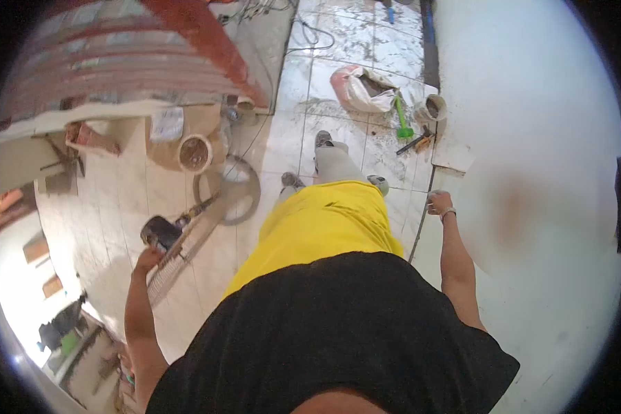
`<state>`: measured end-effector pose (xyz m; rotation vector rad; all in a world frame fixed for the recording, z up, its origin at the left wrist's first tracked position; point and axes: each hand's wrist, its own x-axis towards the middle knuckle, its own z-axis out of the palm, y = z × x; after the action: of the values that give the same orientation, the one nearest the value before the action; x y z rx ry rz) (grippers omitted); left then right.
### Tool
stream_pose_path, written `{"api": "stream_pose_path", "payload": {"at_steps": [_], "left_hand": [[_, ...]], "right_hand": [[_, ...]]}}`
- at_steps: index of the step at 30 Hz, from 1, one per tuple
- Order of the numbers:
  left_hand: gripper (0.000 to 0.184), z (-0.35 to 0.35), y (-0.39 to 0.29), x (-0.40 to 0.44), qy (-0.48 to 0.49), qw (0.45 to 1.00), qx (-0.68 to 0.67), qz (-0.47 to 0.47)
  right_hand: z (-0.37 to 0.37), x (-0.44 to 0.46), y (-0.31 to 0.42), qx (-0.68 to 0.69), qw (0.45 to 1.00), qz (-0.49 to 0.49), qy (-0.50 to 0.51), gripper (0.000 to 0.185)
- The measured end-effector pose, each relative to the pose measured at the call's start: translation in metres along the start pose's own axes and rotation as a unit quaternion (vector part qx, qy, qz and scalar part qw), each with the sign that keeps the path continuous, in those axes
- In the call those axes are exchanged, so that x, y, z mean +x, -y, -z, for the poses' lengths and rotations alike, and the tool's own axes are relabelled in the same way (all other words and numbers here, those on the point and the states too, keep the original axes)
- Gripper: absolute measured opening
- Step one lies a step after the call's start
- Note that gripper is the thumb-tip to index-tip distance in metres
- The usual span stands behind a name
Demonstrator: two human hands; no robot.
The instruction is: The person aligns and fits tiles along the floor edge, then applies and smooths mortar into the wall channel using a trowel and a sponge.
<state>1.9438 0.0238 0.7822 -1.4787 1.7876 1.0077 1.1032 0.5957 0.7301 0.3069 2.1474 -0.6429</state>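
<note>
My left hand (148, 259) is closed at the side of a dark, rounded thing (160, 232). A yellow-and-black stem (190, 217) runs from that thing toward a pale grey ring (257, 190) on the floor; its kind is unclear. What the left fingers grip is hard to make out. My right hand (439, 202), with a band on the wrist, is closed beside the pale wall (531, 241). Something greyish may be in its fingers, too small to name.
Ahead on the dirty tiled floor lie an opened white-and-red sack (367, 91), a green-handled tool (403, 121), a whitish bucket (431, 108) and a dark bar (412, 144). Left are another bucket (195, 153), a red frame (207, 41) and cables (312, 36). Another person's shoes (323, 139) appear ahead.
</note>
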Motion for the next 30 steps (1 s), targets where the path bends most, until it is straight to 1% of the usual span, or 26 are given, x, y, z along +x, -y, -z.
{"api": "stream_pose_path", "payload": {"at_steps": [1, 3, 4, 5, 6, 7, 8, 9, 10, 11, 12, 13, 14, 16, 17, 18, 19, 20, 21, 23, 24, 25, 26, 27, 29, 30], "left_hand": [[0.028, 0.002, 0.003, -0.003, 0.028, 0.999, -0.025, -0.011], [0.025, 0.001, 0.02, 0.007, 0.061, 0.998, -0.019, -0.002], [0.025, 0.01, 0.004, 0.014, 0.059, 0.998, -0.014, -0.012], [0.025, 0.02, -0.019, 0.014, 0.074, 0.987, 0.126, -0.066], [0.025, 0.029, -0.046, 0.011, 0.086, 0.953, 0.264, -0.118], [0.026, 0.035, -0.071, 0.011, 0.094, 0.898, 0.397, -0.165], [0.027, 0.037, -0.101, 0.014, 0.1, 0.822, 0.521, -0.206], [0.03, 0.034, -0.135, 0.023, 0.053, 0.872, 0.433, -0.221], [0.03, 0.035, -0.212, 0.008, -0.014, 0.948, 0.261, -0.181], [0.032, 0.038, -0.299, -0.007, -0.02, 0.976, 0.114, -0.187], [0.034, 0.041, -0.385, -0.021, -0.025, 0.979, -0.034, -0.197], [0.036, 0.038, -0.444, -0.009, -0.05, 0.983, -0.032, -0.174], [0.036, 0.029, -0.482, 0.012, -0.102, 0.965, -0.062, -0.232], [0.037, 0.02, -0.566, 0.044, -0.206, 0.932, -0.086, -0.286], [0.037, 0.023, -0.596, 0.064, -0.202, 0.929, -0.078, -0.299], [0.037, 0.027, -0.625, 0.084, -0.208, 0.934, -0.091, -0.274], [0.037, 0.029, -0.653, 0.105, -0.213, 0.939, -0.105, -0.247], [0.037, 0.034, -0.675, 0.13, -0.207, 0.939, -0.098, -0.257], [0.035, 0.041, -0.69, 0.155, -0.228, 0.937, -0.082, -0.251], [0.033, 0.067, -0.726, 0.177, -0.247, 0.935, -0.054, -0.247], [0.029, 0.081, -0.744, 0.189, -0.266, 0.922, -0.093, -0.265], [0.024, 0.093, -0.761, 0.198, -0.282, 0.908, -0.131, -0.281], [0.019, 0.106, -0.761, 0.233, -0.231, 0.902, -0.151, -0.331], [0.019, 0.115, -0.78, 0.239, -0.224, 0.905, -0.14, -0.332], [0.032, 0.138, -0.828, 0.253, -0.248, 0.887, -0.093, -0.379], [0.032, 0.149, -0.847, 0.275, -0.237, 0.887, -0.081, -0.387]], "right_hand": [[0.002, 0.001, 0.001, 0.01, 1.0, 0.0, -0.007, 0.014], [0.004, 0.003, 0.004, 0.015, 0.998, -0.045, 0.033, 0.018], [0.004, 0.014, 0.001, 0.013, 0.997, -0.053, 0.047, 0.016], [0.002, 0.018, 0.006, 0.022, 0.998, -0.052, 0.041, 0.016], [-0.003, 0.025, 0.011, 0.007, 0.998, -0.058, 0.033, 0.015], [-0.004, 0.033, 0.017, -0.007, 0.997, -0.066, 0.025, 0.014], [-0.009, 0.056, 0.011, -0.009, 0.999, -0.045, 0.021, 0.013], [-0.014, 0.072, 0.016, -0.002, 0.999, -0.045, 0.018, 0.013], [-0.018, 0.091, 0.028, -0.013, 0.998, -0.024, 0.048, 0.011], [-0.021, 0.109, 0.041, -0.022, 0.997, -0.002, 0.077, 0.011], [-0.028, 0.126, 0.055, -0.027, 0.996, 0.016, 0.079, 0.012], [-0.038, 0.138, 0.071, -0.022, 0.997, 0.034, 0.068, 0.014], [-0.045, 0.147, 0.09, -0.01, 0.998, 0.037, 0.055, 0.015], [-0.047, 0.148, 0.138, 0.019, 0.999, 0.019, 0.046, 0.017], [-0.045, 0.138, 0.172, 0.031, 0.998, 0.008, 0.048, 0.019], [-0.044, 0.16, 0.182, 0.047, 0.998, 0.005, 0.038, 0.019], [-0.049, 0.193, 0.183, -0.08, 0.99, 0.097, 0.056, 0.022], [-0.049, 0.215, 0.183, -0.21, 0.957, 0.183, 0.076, 0.027], [-0.045, 0.22, 0.186, -0.203, 0.96, 0.177, 0.075, 0.027], [-0.042, 0.222, 0.204, -0.272, 0.912, 0.279, -0.13, 0.04], [-0.033, 0.229, 0.216, -0.22, 0.945, 0.232, -0.074, 0.051], [-0.01, 0.214, 0.244, -0.06, 0.985, 0.16, -0.007, 0.042], [0.014, 0.195, 0.277, 0.103, 0.99, 0.081, 0.059, 0.035], [0.034, 0.203, 0.281, -0.061, 0.942, 0.319, -0.086, 0.031], [0.092, 0.168, 0.332, 0.119, 0.936, 0.298, -0.144, 0.027], [0.12, 0.15, 0.357, 0.207, 0.916, 0.296, -0.175, 0.026]]}}
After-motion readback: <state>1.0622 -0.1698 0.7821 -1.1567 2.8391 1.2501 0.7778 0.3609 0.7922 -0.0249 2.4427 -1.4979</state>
